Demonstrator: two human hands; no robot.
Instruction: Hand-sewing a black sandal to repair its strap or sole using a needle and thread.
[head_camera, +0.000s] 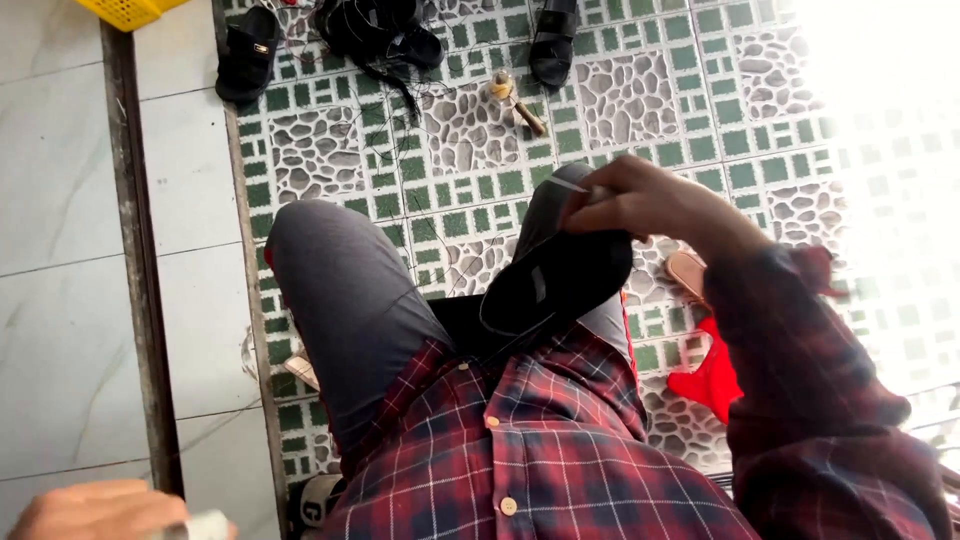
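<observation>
A black sandal (555, 285) lies sole-up across my lap, between my grey trouser knees. My right hand (640, 200) rests on the sandal's far end, its fingers pinched on a thin pale needle-like tool (566, 185) that points left. Thin thread runs from the sandal out over the floor. My left hand (95, 510) sits at the bottom left corner, far from the sandal, curled around a small white object (208, 526) that is mostly cut off by the frame.
Three more black sandals (248, 52) (385, 35) (553, 40) lie on the green and white patterned tiles ahead, with a wooden-handled tool (518, 103) among loose thread. A yellow basket (125, 10) is at the top left, a red stool (712, 378) under my right arm.
</observation>
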